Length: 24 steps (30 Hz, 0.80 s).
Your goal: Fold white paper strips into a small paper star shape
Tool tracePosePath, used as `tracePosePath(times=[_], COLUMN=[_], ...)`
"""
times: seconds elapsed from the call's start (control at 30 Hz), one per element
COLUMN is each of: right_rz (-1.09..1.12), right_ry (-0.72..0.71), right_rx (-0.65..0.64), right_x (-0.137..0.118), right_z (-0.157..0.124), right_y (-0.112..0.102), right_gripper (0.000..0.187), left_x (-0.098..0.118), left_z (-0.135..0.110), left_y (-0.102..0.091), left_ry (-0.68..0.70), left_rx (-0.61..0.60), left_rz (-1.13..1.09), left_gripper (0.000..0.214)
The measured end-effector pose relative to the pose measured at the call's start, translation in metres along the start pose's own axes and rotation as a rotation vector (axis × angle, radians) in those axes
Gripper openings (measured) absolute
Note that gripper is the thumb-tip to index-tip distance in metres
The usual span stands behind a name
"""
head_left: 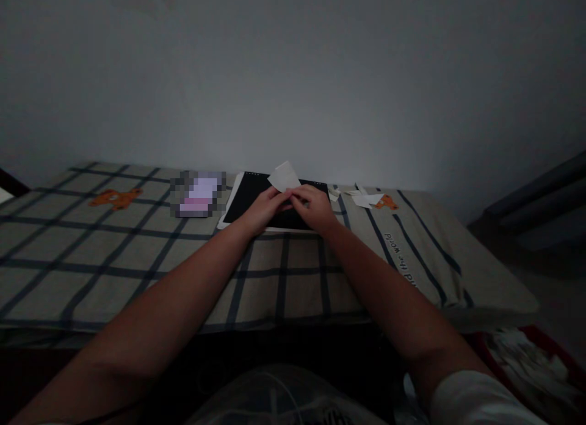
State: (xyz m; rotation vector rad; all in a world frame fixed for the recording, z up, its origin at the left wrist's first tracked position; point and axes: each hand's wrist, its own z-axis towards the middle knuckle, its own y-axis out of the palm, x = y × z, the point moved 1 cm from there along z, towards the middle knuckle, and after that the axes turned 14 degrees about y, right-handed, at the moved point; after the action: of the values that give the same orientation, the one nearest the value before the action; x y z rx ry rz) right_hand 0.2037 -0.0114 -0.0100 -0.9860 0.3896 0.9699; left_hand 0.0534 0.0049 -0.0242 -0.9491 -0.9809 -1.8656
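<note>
A small piece of white paper stands tilted above a black-covered pad, pinched at its lower edge. My left hand closes on the paper from the left, its fingertips meeting those of the other hand. From the right, my right hand pinches the same lower edge with thumb and fingers. Both hands are over the pad, which has white sheets showing along its left and front edges. White paper scraps lie on the cloth just right of the pad.
A phone with a lit, blurred screen lies left of the pad. The checked tablecloth covers a table against a grey wall. Below the table's right corner stands a red container holding crumpled pale material.
</note>
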Motion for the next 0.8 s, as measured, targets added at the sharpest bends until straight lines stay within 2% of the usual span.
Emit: tracePosePath(times=[0.13,0.3,0.63,0.8], right_rz=[0.106,0.262,0.364,0.507], right_ry=[0.164,0.389,0.496,0.613], right_rx=[0.038,0.033,0.004,-0.123], right_x=[0.005,0.006,0.007,0.01], right_z=[0.001,0.003,0.006,0.005], right_y=[-0.002,-0.003,-0.003,0.0], right_gripper=[0.023,0.024,0.027,0.029], left_x=[0.004,0.008,0.018,0.013], left_z=[0.0,0.0,-0.002,-0.001], left_y=[-0.001,-0.003,-0.001,-0.003], left_ry=[0.012,0.032,0.018,-0.006], left_rx=[-0.031,0.02,0.132,0.107], left_rz=[0.062,0.208,0.241,0.274], left_gripper=[0.034,0.043,0.043,0.041])
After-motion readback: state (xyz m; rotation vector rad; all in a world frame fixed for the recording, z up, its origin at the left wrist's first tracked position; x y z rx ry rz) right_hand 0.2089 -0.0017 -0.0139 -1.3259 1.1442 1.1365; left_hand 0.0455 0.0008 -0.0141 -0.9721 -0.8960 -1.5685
